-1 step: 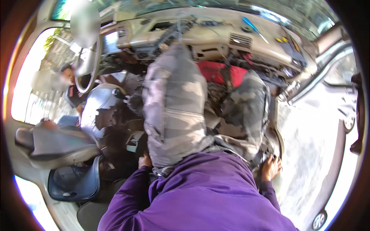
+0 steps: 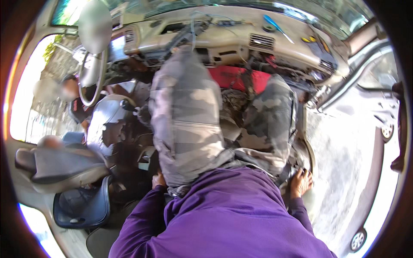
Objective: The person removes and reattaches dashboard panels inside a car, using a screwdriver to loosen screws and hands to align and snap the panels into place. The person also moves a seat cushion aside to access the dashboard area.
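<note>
I sit in a vehicle cabin in a purple long-sleeved top and camouflage trousers. My left hand (image 2: pixel 158 179) is down beside my left thigh, against a dark area; its fingers are mostly hidden. Out at the right, my right hand (image 2: pixel 302 182) rests by the seat's outer edge next to the door opening. Its fingers are bent slightly and apart, and no object shows in them. In front of my knees is a partly dismantled dashboard (image 2: pixel 232 41), with a red panel (image 2: pixel 223 77) and exposed wiring below it.
On the dashboard lie a blue-handled screwdriver (image 2: pixel 277 28), a roll of dark tape (image 2: pixel 269 28) and yellow-handled pliers (image 2: pixel 308 39). A steering wheel (image 2: pixel 101 81) stands at the left, with another person (image 2: pixel 79 105) beyond it. An open door (image 2: pixel 361 101) is at the right.
My view has shifted slightly, so the dashboard and my legs appear a little further left. Both hands stay in the same places.
</note>
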`<action>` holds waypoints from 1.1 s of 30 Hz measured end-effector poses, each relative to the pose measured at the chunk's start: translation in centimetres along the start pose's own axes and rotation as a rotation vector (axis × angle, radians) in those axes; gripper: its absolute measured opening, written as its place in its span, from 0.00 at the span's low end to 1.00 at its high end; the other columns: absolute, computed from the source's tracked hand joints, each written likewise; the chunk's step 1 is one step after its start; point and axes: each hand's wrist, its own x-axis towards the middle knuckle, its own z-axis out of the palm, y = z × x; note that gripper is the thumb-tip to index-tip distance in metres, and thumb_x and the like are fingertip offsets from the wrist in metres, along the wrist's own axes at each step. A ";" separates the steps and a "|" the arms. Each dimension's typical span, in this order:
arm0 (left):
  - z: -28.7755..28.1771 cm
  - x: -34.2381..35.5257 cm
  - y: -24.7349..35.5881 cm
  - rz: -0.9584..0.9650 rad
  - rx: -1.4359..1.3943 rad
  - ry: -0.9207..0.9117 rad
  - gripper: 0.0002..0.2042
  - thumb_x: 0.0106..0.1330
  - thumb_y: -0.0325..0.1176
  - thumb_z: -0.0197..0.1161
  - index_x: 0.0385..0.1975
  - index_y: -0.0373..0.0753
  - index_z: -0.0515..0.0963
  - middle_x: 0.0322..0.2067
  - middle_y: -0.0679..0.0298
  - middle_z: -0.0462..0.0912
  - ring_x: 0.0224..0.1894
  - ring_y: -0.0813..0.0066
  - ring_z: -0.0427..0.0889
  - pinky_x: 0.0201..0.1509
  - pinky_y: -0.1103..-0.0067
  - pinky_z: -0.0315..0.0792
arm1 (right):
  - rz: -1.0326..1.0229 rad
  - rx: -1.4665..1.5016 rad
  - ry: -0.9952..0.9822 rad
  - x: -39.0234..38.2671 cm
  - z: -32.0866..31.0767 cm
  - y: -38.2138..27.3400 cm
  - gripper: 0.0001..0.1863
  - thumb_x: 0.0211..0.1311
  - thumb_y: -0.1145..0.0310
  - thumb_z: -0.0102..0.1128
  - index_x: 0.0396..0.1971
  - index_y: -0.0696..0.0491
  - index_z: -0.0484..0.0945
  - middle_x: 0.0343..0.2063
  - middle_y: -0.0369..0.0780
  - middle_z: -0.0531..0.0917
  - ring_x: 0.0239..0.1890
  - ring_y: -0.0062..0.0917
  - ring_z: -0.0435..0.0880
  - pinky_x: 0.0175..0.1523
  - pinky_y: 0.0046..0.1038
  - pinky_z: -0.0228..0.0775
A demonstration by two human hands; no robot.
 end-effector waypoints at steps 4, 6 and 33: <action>1.9 3.2 -1.9 0.221 -0.015 0.009 0.34 0.66 0.62 0.54 0.44 0.28 0.82 0.46 0.35 0.82 0.55 0.37 0.80 0.51 0.54 0.74 | 0.038 0.028 -0.011 0.3 0.0 0.1 0.26 0.73 0.45 0.46 0.57 0.48 0.78 0.61 0.39 0.75 0.68 0.36 0.66 0.71 0.48 0.51; 1.5 4.3 -1.3 0.270 0.009 -0.028 0.30 0.61 0.56 0.64 0.43 0.28 0.82 0.45 0.36 0.83 0.53 0.38 0.82 0.48 0.57 0.75 | 0.027 0.014 -0.012 0.3 -0.5 -0.7 0.25 0.73 0.45 0.47 0.56 0.44 0.79 0.60 0.38 0.76 0.67 0.36 0.68 0.70 0.48 0.52; -2.2 -2.8 3.3 0.415 0.174 -0.017 0.31 0.72 0.58 0.47 0.51 0.31 0.79 0.50 0.37 0.81 0.55 0.37 0.79 0.53 0.52 0.74 | 0.049 0.033 -0.080 0.0 -1.8 -2.3 0.26 0.74 0.45 0.42 0.57 0.46 0.79 0.62 0.42 0.74 0.69 0.38 0.65 0.72 0.50 0.48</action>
